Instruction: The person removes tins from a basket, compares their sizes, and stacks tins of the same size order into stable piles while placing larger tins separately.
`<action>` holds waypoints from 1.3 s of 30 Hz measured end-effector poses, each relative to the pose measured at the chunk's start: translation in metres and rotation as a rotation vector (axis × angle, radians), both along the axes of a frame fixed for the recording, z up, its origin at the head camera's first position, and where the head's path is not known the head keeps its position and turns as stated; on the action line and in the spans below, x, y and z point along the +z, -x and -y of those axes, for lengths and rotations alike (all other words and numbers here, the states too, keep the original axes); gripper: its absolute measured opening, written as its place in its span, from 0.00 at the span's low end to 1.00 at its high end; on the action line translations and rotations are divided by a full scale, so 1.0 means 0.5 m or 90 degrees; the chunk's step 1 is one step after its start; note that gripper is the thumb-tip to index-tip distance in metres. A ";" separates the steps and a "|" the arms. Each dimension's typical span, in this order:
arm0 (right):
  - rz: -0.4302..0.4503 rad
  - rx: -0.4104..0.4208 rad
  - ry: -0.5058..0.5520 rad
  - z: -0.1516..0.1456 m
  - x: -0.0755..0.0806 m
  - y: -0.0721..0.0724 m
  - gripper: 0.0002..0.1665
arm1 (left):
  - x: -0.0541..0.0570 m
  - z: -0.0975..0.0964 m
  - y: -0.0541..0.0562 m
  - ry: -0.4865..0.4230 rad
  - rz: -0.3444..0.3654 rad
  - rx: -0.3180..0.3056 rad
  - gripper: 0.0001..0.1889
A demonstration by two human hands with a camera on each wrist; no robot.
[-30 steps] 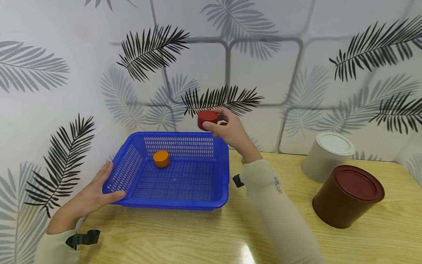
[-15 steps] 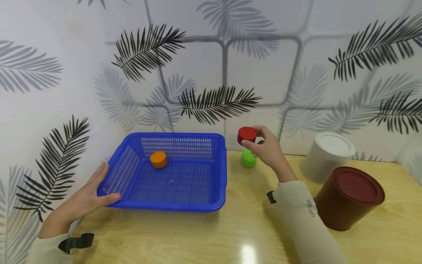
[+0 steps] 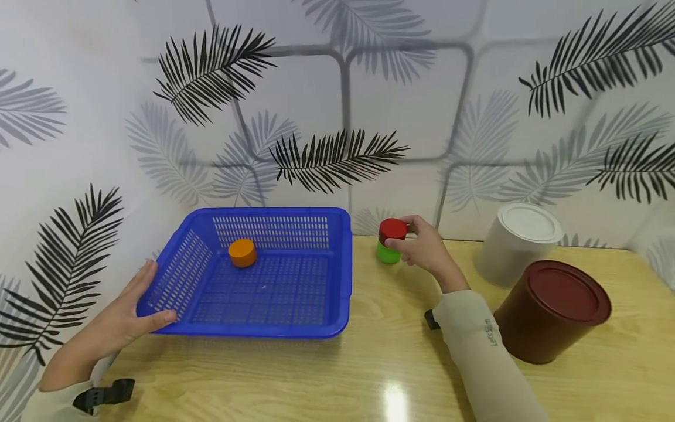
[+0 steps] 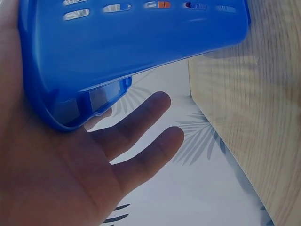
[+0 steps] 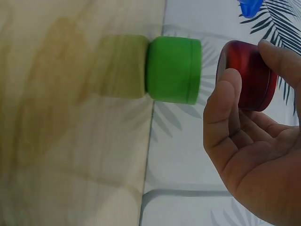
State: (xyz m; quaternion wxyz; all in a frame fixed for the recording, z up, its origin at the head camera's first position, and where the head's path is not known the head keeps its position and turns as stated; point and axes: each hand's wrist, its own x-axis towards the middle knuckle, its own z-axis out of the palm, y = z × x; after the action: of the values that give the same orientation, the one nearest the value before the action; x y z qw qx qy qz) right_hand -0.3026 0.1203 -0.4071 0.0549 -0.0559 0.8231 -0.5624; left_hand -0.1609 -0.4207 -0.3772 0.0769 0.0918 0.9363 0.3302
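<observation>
My right hand (image 3: 425,249) pinches a small red round tin (image 3: 393,229) between thumb and fingers. Directly beneath it a green round tin (image 3: 388,253) stands upright on the table. In the right wrist view a narrow gap shows between the red tin (image 5: 254,75) and the green tin (image 5: 174,69). At the front left corner of the blue plastic basket (image 3: 253,330), my left hand (image 3: 116,322) rests on the rim. Its thumb lies along the front and its fingers stretch along the outside, straight in the left wrist view. Inside the basket sits an orange round tin (image 3: 242,253).
On the right of the wooden table (image 3: 295,381) stand a white lidded can (image 3: 519,246) and a larger brown lidded can (image 3: 551,313). A wall with a leaf pattern (image 3: 337,158) rises right behind the table's back edge.
My right hand has carried the red tin right from above the basket's back corner, then down over the green tin. My left hand stays at the basket's corner. The view has shifted slightly.
</observation>
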 end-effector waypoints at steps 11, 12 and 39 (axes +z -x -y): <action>0.038 -0.013 -0.025 0.004 -0.011 -0.001 0.38 | 0.007 0.001 0.002 -0.006 0.009 -0.009 0.57; 0.042 -0.016 -0.022 0.003 -0.012 -0.002 0.38 | 0.007 0.000 0.004 -0.006 0.010 -0.010 0.57; -0.109 -0.044 -0.147 0.028 0.081 -0.051 0.57 | 0.007 -0.001 0.001 -0.003 -0.004 0.005 0.58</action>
State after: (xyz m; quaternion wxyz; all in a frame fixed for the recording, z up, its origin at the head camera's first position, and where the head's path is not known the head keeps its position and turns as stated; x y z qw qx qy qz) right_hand -0.2770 0.1061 -0.3666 -0.0287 -0.0689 0.8855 -0.4586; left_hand -0.1616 -0.4203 -0.3737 0.0724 0.0897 0.9361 0.3322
